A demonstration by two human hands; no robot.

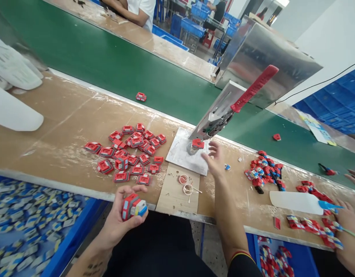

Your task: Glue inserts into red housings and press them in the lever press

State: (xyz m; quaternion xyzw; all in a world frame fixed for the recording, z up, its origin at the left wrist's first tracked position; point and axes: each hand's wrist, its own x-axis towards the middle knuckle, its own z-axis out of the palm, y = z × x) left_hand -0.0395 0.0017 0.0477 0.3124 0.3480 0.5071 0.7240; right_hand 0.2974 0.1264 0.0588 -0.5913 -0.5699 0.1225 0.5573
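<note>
My left hand point(115, 223) is closed around a red-and-grey plastic toy part point(127, 204) together with a white, blue and yellow piece point(140, 207). Whether the two are joined I cannot tell. Beside the hand press point(216, 119), my right hand point(214, 161) is empty, with its fingers curved and apart. A red toy part point(197, 143) sits on the fixture under the press, just left of my right fingertips. The press has a red-covered lever point(255, 88) raised up and to the right, and a pale base plate point(177, 150).
Several red parts point(136, 169) lie left of the press. Two small cups point(187, 189) sit before it. A blue bin point(64, 254) of small pieces stands lower left. At right are assembled red parts point(264, 169), a white bottle point(295, 202) and another person's hands point(350, 219). Behind runs a green belt point(108, 54).
</note>
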